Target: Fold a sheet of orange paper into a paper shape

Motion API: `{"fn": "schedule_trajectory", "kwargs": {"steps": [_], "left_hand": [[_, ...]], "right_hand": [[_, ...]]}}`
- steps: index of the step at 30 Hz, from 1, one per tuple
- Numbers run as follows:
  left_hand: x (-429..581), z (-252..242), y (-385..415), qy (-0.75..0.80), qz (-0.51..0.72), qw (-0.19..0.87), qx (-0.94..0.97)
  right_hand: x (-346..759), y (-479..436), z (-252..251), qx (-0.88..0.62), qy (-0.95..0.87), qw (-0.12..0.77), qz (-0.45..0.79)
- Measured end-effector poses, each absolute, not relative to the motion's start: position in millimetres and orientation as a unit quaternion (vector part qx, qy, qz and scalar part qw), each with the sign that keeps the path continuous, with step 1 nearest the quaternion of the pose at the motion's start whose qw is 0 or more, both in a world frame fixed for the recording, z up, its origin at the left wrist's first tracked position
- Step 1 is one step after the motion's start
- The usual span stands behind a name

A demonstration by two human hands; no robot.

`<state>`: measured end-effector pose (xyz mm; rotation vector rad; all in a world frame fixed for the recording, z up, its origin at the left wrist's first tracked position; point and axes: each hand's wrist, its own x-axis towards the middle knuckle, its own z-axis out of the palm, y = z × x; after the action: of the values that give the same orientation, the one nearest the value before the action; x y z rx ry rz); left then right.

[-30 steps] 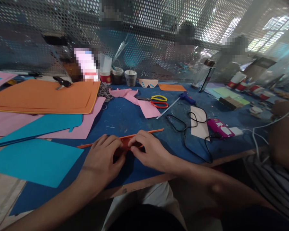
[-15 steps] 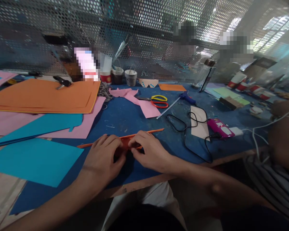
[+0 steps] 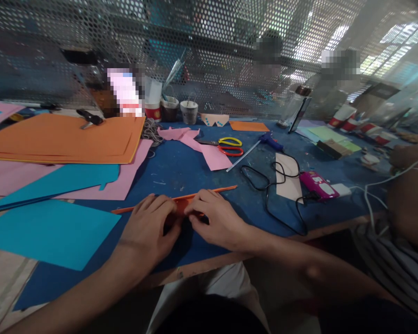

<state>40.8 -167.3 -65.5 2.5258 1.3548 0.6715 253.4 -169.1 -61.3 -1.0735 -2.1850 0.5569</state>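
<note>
A narrow folded piece of orange paper [image 3: 225, 189] lies near the table's front edge, its two ends sticking out past my hands. My left hand [image 3: 151, 225] is closed on its left part, thumb and fingers curled round the near side. Close beside it, my right hand [image 3: 214, 215] pinches the paper just right of the middle. Between the hands a darker orange inner face of the paper shows. My fingers hide much of the rest. A sheet of blue paper [image 3: 55, 232] lies to the left of my left hand.
Orange sheets [image 3: 62, 139] are stacked at the left. Scissors [image 3: 230, 146] lie beyond my hands, beside pink paper scraps [image 3: 214, 157]. A glue gun [image 3: 271, 141] and a magenta power strip [image 3: 318, 186] with looped black cord stand right. Another person's arm [image 3: 411, 204] is at the far right.
My hands and the orange paper hold almost the same place. The right-hand fingers have shifted very slightly. At the far right, the other person's arm has moved a little.
</note>
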Motion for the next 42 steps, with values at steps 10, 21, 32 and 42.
{"fn": "schedule_trajectory", "kwargs": {"steps": [10, 21, 32, 42], "left_hand": [[36, -67, -168, 0.439, 0.255, 0.117, 0.853], [17, -65, -183, 0.378, 0.267, 0.067, 0.884], [1, -76, -182, 0.333, 0.237, 0.038, 0.912], [-1, -79, -182, 0.322, 0.243, 0.018, 0.915]], "right_hand": [[253, -169, -61, -0.413, -0.83, 0.31, 0.211], [254, -170, -59, -0.417, -0.83, 0.306, 0.21], [252, -171, -58, -0.423, -0.827, 0.302, 0.216], [253, -172, -56, -0.425, -0.827, 0.298, 0.218]]}}
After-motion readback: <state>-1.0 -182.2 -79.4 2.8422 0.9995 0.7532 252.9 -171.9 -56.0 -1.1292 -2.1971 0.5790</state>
